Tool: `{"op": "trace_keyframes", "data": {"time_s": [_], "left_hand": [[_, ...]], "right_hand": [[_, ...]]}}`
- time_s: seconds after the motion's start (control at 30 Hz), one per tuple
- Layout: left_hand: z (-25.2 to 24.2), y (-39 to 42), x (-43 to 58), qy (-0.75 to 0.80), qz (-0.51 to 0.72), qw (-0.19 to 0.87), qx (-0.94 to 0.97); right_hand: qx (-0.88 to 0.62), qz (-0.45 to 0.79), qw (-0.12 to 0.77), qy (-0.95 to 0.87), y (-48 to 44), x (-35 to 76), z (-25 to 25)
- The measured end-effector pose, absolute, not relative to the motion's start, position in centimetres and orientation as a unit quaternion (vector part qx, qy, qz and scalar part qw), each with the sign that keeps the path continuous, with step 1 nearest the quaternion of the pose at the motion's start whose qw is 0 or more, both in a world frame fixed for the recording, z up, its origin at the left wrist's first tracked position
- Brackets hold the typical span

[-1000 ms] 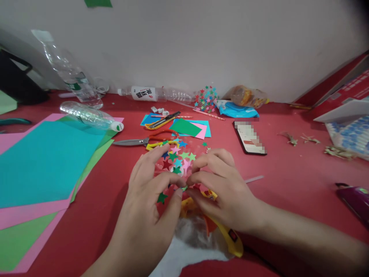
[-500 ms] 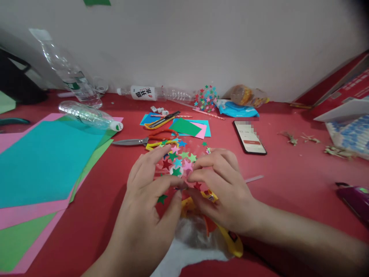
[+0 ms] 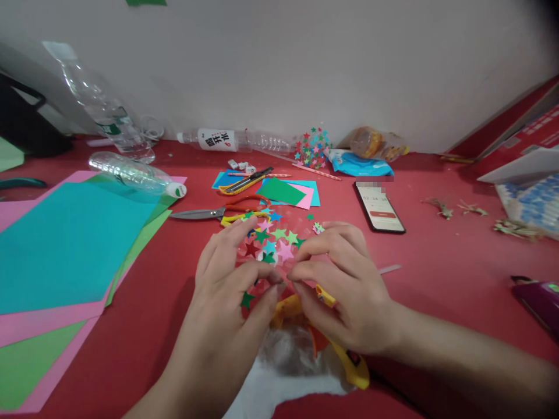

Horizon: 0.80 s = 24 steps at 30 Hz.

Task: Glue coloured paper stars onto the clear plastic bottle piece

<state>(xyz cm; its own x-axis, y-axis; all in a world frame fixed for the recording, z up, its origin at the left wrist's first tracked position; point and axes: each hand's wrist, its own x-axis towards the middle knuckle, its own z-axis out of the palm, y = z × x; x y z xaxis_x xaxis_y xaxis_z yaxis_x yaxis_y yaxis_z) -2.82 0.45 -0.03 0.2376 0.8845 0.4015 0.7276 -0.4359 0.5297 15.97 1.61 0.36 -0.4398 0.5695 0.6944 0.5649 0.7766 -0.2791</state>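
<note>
A cluster of small flat multicoloured stars, apparently paper set on clear plastic, is seen just beyond the fingertips, between the two hands. No single long axis can be made out; the spread reaches from the fingertips toward the wall. The cluster is flanked about equally closely by the left hand and the right hand. On each hand, thumb and forefinger are brought together; whether anything small is pinched there cannot be told.

The cluster is set over a red tabletop. On its near side, a yellow and orange plastic tool is partly covered by the right hand. Just past the cluster, to the left, grey-bladed scissors with red and yellow handles are laid. Large cyan, pink and green paper sheets are spread well left of it; a black-edged phone is placed to its right, farther back.
</note>
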Motion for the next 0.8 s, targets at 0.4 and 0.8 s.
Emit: {"op": "trace_keyframes", "data": {"time_s": [0.4,0.8], "left_hand": [[0.8,0.3,-2.9,0.473,0.342,0.025,0.811],[1.1,0.7,-3.0,0.454,0.355,0.066,0.815]], "right_hand": [[-0.326,0.008,0.403,-0.855,1.8,16.1,0.4],[-0.336,-0.015,0.402,-0.851,1.6,15.6,0.4]]}}
